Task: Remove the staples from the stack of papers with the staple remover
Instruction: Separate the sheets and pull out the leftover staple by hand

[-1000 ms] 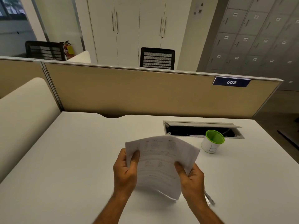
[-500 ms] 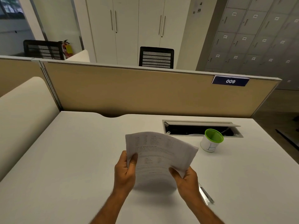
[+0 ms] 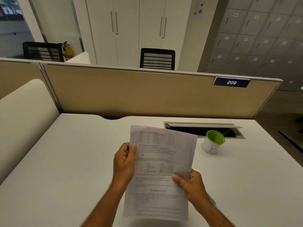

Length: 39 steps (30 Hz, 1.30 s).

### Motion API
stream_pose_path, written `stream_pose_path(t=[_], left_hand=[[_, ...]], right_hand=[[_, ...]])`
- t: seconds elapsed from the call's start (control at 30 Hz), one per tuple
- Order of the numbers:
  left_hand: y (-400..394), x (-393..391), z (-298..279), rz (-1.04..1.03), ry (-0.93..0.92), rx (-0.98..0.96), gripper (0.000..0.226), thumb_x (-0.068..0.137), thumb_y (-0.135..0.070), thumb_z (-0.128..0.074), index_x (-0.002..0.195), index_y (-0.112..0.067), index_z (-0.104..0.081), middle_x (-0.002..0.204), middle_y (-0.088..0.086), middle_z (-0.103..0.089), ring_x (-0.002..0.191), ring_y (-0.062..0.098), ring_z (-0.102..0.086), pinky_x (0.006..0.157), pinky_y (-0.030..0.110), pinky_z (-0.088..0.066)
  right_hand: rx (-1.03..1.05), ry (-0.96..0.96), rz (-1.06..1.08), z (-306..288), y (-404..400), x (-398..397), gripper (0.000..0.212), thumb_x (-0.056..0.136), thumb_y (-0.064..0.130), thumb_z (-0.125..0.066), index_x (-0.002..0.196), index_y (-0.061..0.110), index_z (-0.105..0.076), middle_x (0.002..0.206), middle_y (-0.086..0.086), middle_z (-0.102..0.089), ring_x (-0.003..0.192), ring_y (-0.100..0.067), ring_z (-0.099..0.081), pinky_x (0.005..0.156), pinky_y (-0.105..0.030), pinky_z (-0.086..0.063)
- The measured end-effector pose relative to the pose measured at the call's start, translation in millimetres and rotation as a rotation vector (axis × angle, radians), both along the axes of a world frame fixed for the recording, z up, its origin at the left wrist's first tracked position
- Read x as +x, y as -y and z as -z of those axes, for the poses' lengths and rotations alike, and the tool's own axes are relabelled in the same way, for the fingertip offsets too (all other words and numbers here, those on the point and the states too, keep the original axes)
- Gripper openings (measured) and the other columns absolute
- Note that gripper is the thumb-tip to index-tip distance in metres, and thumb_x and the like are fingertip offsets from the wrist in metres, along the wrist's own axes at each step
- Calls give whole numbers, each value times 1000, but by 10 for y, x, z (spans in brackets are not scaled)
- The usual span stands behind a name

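I hold a stack of printed papers [image 3: 161, 174] above the white desk [image 3: 68, 161], with the pages facing me and nearly upright. My left hand [image 3: 124, 163] grips the stack's left edge near the top, thumb on the front. My right hand [image 3: 191, 184] pinches the right edge lower down. A thin metal tool, likely the staple remover [image 3: 211, 199], lies on the desk behind my right wrist, mostly hidden. No staple is visible in the blurred sheets.
A white cup with a green rim [image 3: 213, 142] stands on the desk to the right of the papers. Behind it is an open cable tray [image 3: 203, 128]. A tan partition [image 3: 147, 94] closes the far edge, a cream panel [image 3: 24, 118] the left.
The papers went from curled and folded over to straightened and full length. My left hand rose along the left edge; my right hand shifted to the right edge.
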<state>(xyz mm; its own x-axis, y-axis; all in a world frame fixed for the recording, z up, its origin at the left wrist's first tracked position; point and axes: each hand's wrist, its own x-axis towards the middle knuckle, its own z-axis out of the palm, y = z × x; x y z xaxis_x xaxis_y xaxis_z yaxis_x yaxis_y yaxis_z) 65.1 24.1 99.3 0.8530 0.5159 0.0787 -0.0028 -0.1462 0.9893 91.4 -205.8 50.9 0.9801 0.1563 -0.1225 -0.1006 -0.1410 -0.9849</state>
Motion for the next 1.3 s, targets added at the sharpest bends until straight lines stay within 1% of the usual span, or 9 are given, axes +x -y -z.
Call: stream_pose_path(t=[0.33,0.5,0.6,0.7,0.8,0.9,1.07,1.13,1.3], left_hand=[[146,6,-134,-21,-51,21,24,100,-36,-52,89,-18,-63,85,-1,-72,72,19,-71,58,25,-56],[225,6,-171,-50,-51,91,21,101,-31,-52,88,-19,-61,81,-1,-70,68,19,-70,55,25,-54],[228,-17,-200,-62,-38,119,19,102,-30,-52,89,-20,-62,82,-3,-70,67,18,-69,53,24,-51],[226,-60,-219,-68,-33,136,17,101,-30,-52,91,-20,-61,85,-3,-70,68,18,-69,54,22,-50],[226,-91,-215,-62,-32,130,17,101,-31,-52,92,-20,-62,86,-3,-71,69,20,-69,55,25,-53],[264,-120,-219,-51,-29,113,16,101,-31,-52,92,-22,-62,87,-3,-71,69,21,-70,56,27,-55],[313,-208,-286,-33,-25,91,16,101,-31,-52,92,-22,-62,86,-5,-71,69,18,-70,55,24,-53],[296,-249,-307,-15,-36,89,17,101,-32,-51,92,-24,-62,85,-5,-71,68,17,-70,54,22,-53],[226,-282,-347,7,-59,121,20,101,-33,-52,90,-23,-65,84,-3,-71,72,18,-70,56,25,-52]], right_hand=[[15,-81,-37,49,132,-105,39,78,18,-80,114,14,-65,108,-3,-76,96,-24,-73,85,-49,-60],[-23,-93,-41,65,260,-108,36,76,19,-82,109,15,-67,101,-1,-77,95,-20,-72,83,-36,-60],[-260,13,147,130,539,-81,28,71,22,-86,93,19,-70,83,-1,-74,84,-19,-69,76,-28,-54],[-637,70,190,289,937,-75,53,57,43,-89,101,22,-67,98,2,-67,93,-18,-63,77,-27,-49],[-984,-80,63,454,1162,-131,88,45,66,-80,119,23,-57,116,3,-57,109,-18,-54,84,-28,-47],[-1100,-156,30,520,1200,-182,86,45,70,-76,117,26,-54,116,5,-54,110,-18,-51,85,-29,-47],[-1007,-107,102,584,1186,-162,47,56,55,-80,87,28,-57,93,4,-58,88,-16,-58,78,-33,-52],[-912,-69,164,536,1142,-198,39,59,41,-82,86,26,-60,90,3,-60,83,-16,-60,75,-32,-52],[-354,69,407,274,1068,-202,28,67,14,-87,87,18,-67,89,-4,-74,83,-21,-69,83,-40,-56]])
